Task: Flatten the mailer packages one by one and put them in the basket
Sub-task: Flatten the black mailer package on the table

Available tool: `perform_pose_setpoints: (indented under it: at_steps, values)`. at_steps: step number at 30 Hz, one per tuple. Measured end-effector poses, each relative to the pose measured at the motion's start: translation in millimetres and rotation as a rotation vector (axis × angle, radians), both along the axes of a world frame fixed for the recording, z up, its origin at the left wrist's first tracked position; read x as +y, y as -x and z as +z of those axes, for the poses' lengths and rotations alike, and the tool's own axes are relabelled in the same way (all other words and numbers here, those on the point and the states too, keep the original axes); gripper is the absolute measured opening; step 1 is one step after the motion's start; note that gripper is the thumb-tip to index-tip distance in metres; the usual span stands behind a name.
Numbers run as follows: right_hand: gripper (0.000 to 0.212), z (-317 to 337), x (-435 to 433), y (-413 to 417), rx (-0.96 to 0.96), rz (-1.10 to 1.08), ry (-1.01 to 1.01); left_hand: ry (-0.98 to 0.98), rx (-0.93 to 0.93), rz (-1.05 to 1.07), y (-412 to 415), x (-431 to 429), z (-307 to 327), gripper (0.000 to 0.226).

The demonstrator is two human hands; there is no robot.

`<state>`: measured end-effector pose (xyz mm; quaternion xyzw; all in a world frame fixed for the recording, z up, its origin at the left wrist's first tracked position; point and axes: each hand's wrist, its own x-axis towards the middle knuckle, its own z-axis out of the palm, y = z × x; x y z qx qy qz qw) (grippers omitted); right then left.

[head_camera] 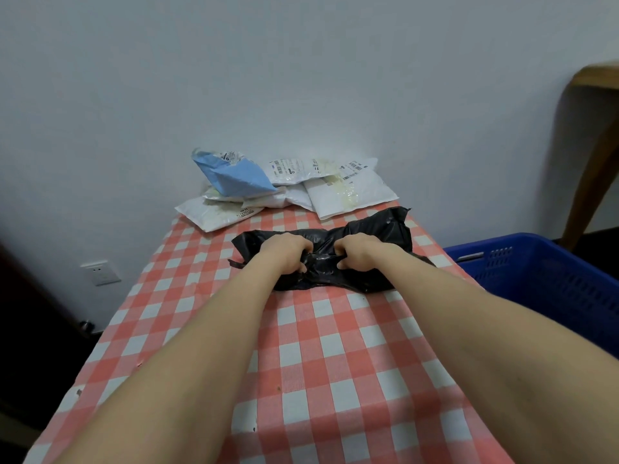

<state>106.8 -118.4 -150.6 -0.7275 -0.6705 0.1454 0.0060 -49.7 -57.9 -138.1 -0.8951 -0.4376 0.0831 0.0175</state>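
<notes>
A crumpled black mailer (375, 232) lies across the middle of the red-and-white checked table (335, 346). My left hand (286, 254) and my right hand (360, 256) sit side by side on its centre, fingers curled down and pinching the black plastic. Behind it, against the wall, is a pile of several white mailers (348, 192) with a blue mailer (234, 175) on top at the left. A blue plastic basket (549, 276) stands to the right of the table, below its edge.
The white wall closes off the table's far end. A wooden furniture leg (589, 169) stands at the far right behind the basket. A wall socket (100, 272) is low on the left. Dark floor lies left of the table.
</notes>
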Motion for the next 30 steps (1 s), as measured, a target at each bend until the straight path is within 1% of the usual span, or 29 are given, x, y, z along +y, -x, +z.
perform_pose_setpoints:
  at_steps: [2, 3, 5, 6, 8, 9, 10, 11, 12, 13, 14, 15, 17, 19, 22, 25, 30]
  values:
    - [0.012, 5.4, -0.6, -0.6, 0.023, 0.007, -0.022, 0.006, -0.012, -0.015, 0.6, -1.7, 5.9, 0.037]
    - [0.011, 10.5, -1.5, -1.0, 0.039, 0.010, -0.038, 0.002, -0.020, -0.025, 0.2, -2.0, 10.7, 0.037]
    - [0.017, 20.1, -5.0, -1.7, 0.059, 0.019, -0.051, 0.007, -0.024, -0.027, -0.2, -2.7, 19.0, 0.038]
    - [0.017, 23.5, -6.4, -2.4, 0.062, 0.028, -0.040, 0.028, -0.012, -0.018, 0.4, -2.6, 21.7, 0.038]
    - [0.016, 25.5, -9.8, -4.0, 0.081, 0.035, 0.028, 0.134, 0.017, 0.030, 4.1, -3.3, 23.7, 0.040]
    - [0.020, 25.4, -10.4, -6.1, 0.106, 0.023, 0.053, 0.181, -0.005, 0.061, 6.6, -2.3, 24.9, 0.040]
    - [0.025, 25.3, -10.8, -8.5, 0.135, 0.006, 0.041, 0.190, -0.072, 0.084, 9.3, -0.8, 26.8, 0.038]
    - [0.028, 26.7, -10.6, -10.4, 0.143, -0.012, -0.015, 0.145, -0.165, 0.098, 11.2, 1.7, 29.9, 0.035]
    - [0.029, 29.6, -9.4, -11.7, 0.127, -0.032, -0.098, 0.057, -0.253, 0.109, 12.3, 5.6, 33.5, 0.033]
    - [0.028, 32.1, -6.9, -11.9, 0.103, -0.056, -0.173, -0.023, -0.309, 0.125, 12.9, 10.0, 36.1, 0.032]
    - [0.028, 33.8, -3.7, -11.1, 0.089, -0.079, -0.216, -0.067, -0.324, 0.143, 12.5, 13.4, 38.2, 0.033]
    - [0.033, 34.7, 0.3, -9.0, 0.084, -0.093, -0.224, -0.077, -0.297, 0.160, 11.6, 16.2, 39.1, 0.039]
    - [0.049, 31.9, 7.2, -2.7, 0.080, -0.086, -0.167, -0.042, -0.178, 0.190, 10.0, 17.5, 37.5, 0.057]
    - [0.057, 25.0, 12.5, 3.2, 0.064, -0.053, -0.104, 0.014, -0.112, 0.198, 8.1, 16.1, 33.7, 0.062]
    - [0.057, 15.3, 16.5, 8.1, 0.048, -0.025, -0.059, 0.043, -0.077, 0.151, 5.8, 17.1, 20.9, 0.056]
    - [0.056, 7.7, 21.5, 7.5, 0.046, -0.067, -0.035, 0.054, -0.053, 0.140, 3.3, 21.7, 7.6, 0.052]
    - [0.047, 0.4, 32.5, 7.8, -0.017, -0.076, 0.013, 0.081, -0.006, 0.120, -1.0, 29.0, -2.0, 0.051]
